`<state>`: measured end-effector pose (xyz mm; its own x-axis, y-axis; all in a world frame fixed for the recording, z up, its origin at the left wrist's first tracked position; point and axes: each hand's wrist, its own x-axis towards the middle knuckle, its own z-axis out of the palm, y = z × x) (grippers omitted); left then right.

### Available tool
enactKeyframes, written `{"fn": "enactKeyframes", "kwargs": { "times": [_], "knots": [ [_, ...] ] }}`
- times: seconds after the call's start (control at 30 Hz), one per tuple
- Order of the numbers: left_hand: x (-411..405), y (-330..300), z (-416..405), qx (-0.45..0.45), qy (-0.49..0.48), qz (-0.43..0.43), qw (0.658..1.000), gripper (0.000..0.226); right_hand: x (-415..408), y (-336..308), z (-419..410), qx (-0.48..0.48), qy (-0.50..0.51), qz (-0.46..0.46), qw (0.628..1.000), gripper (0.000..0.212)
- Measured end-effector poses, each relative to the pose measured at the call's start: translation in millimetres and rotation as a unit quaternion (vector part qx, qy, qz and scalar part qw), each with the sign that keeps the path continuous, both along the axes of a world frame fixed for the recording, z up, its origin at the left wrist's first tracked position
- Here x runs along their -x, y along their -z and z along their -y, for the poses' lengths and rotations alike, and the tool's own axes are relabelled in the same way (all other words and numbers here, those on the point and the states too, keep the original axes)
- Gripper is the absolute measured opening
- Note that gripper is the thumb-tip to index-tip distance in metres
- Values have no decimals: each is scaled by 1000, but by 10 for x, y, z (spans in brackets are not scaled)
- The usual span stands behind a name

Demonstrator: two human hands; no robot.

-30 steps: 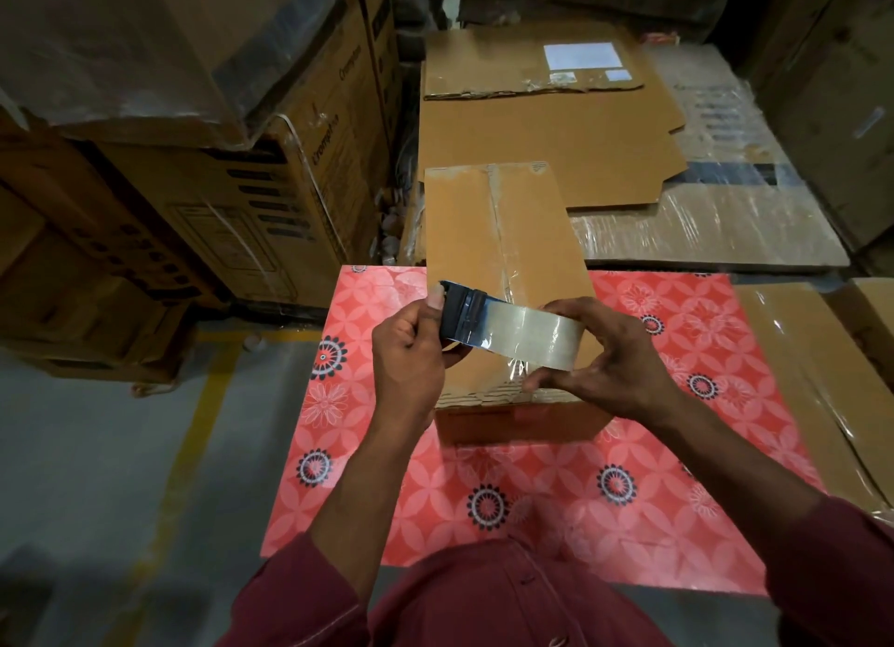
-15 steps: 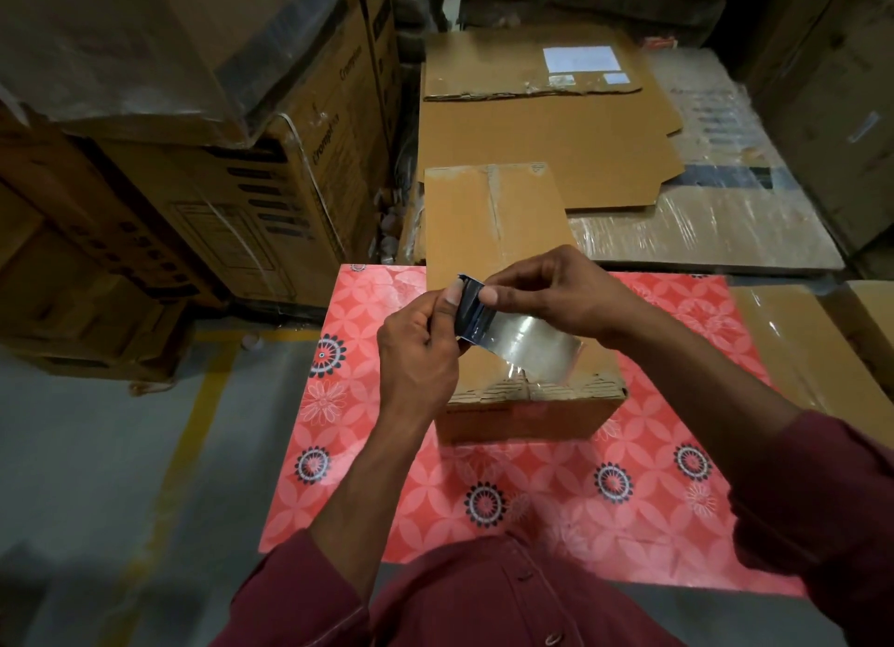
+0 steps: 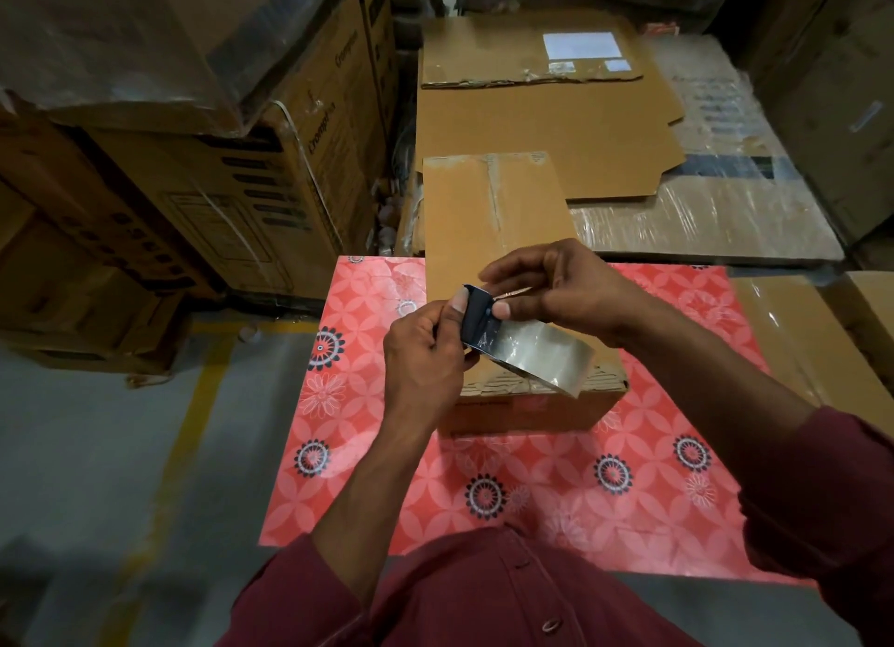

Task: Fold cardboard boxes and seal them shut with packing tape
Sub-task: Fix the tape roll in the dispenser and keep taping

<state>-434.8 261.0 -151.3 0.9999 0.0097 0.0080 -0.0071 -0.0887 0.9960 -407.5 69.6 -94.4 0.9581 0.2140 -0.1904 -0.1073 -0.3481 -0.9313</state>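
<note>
Tape roll (image 3: pixel 527 351) hangs just above the near edge of the cardboard box (image 3: pixel 488 240) on the pink mat (image 3: pixel 367 429). My left hand (image 3: pixel 425 356) grips its dark end; my right hand (image 3: pixel 556 288) pinches that same end, nearer the seam running away from me.

Bare strips of red patterned table (image 3: pixel 556 491) open left, right and near side of cardboard box (image 3: pixel 488 221). Both hands occupy air above box's near end. Stacked cartons (image 3: pixel 217 163) wall left; flattened cardboard (image 3: pixel 542 129) lies behind box.
</note>
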Motion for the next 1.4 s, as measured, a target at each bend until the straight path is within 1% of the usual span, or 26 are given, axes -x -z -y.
{"fn": "enactKeyframes", "kwargs": {
  "times": [0.1, 0.13, 0.2, 0.27, 0.3, 0.37, 0.43, 0.47, 0.57, 0.63, 0.7, 0.73, 0.77, 0.87, 0.93, 1.03, 1.1, 1.3, 1.37, 1.4],
  "knots": [
    [-34, 2, 1, -35, -5, 25, 999, 40, 47, -87, 8, 149, 15, 103, 983, 40],
    [-45, 1, -4, -45, -1, 32, 998, 40, 60, -115, -7, 166, 7, 111, 980, 43],
    [-66, -35, -18, -45, 13, 35, 998, 38, 42, -131, -8, 138, -12, 64, 988, 56],
    [-93, -107, -20, -21, 34, 22, 999, 36, -22, -71, 59, 70, -53, -34, 996, 67],
    [-105, -147, -17, -3, 45, 8, 999, 35, -45, -38, 99, 43, -97, -74, 992, 71],
    [-129, -212, -23, 38, 60, -17, 997, 34, -60, 29, 182, 20, -207, -105, 973, 89],
    [-145, -248, -38, 53, 58, -24, 997, 33, -3, 51, 215, 14, -273, -100, 957, 109],
    [-143, -258, -41, 55, 57, -22, 997, 33, 30, 46, 217, 21, -275, -85, 958, 110],
    [-118, -268, -33, 73, 53, -17, 996, 21, 84, 62, 210, 23, -235, -44, 971, 91],
    [-90, -277, -47, 89, 23, 15, 996, 17, 119, 63, 218, 6, -206, -42, 978, 83],
    [-63, -228, -113, 31, -21, 109, 993, 13, 153, 67, 217, 6, -180, -36, 983, 79],
    [-34, -186, -149, -6, -30, 153, 988, 11, 167, 76, 215, 12, -171, -26, 985, 78],
    [0, -136, -177, -38, -29, 177, 983, 9, 180, 78, 210, 17, -163, -16, 986, 79],
    [80, -11, -209, -105, -17, 200, 974, 10, 194, 81, 190, 23, -153, -3, 988, 81],
    [111, 19, -210, -132, -33, 213, 968, 12, 197, 92, 173, 25, -153, -6, 988, 82],
    [131, 17, -207, -156, -38, 219, 962, 14, 201, 108, 159, 20, -145, -7, 989, 83],
    [155, 31, -189, -159, -38, 207, 965, 15, 202, 98, 150, 21, -139, -2, 990, 83],
    [184, 13, -121, -94, -53, 110, 988, 7, 245, 86, 115, 51, -121, 31, 991, 87],
    [193, -8, -109, -100, -54, 112, 987, 7, 265, 95, 110, 56, -115, 34, 991, 88],
    [198, -8, -97, -117, -57, 124, 984, 8, 276, 105, 106, 57, -112, 37, 991, 89]
  ]
}}
